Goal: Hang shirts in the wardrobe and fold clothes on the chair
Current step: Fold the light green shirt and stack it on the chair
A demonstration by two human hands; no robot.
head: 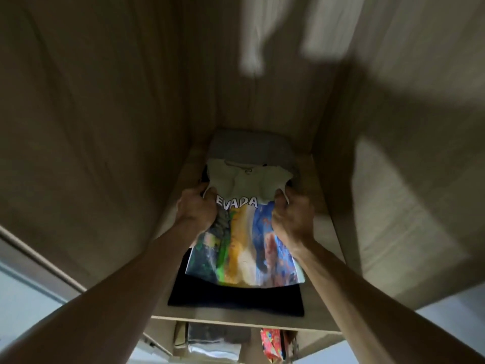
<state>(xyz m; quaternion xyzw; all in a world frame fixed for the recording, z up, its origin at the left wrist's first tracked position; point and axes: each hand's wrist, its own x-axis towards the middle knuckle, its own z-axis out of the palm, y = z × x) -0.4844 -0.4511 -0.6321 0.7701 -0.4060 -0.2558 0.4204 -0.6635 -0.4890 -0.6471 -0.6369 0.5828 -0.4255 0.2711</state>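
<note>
A white T-shirt (244, 232) with a colourful print and the letters "EVADA" lies flat inside the wardrobe on top of a dark folded garment (236, 298). My left hand (198, 208) grips the shirt's left side just below the sleeve. My right hand (292, 215) grips its right side at the same height. Both arms reach forward into the wardrobe compartment. A grey folded garment (252, 148) sits behind the shirt at the back.
The wooden shelf (325, 232) carries the pile between the wardrobe side walls (105, 127). Pale hanging clothes (262, 43) blur overhead at the upper right. Below the shelf edge sit folded items (212, 337) and a red patterned thing (271, 340).
</note>
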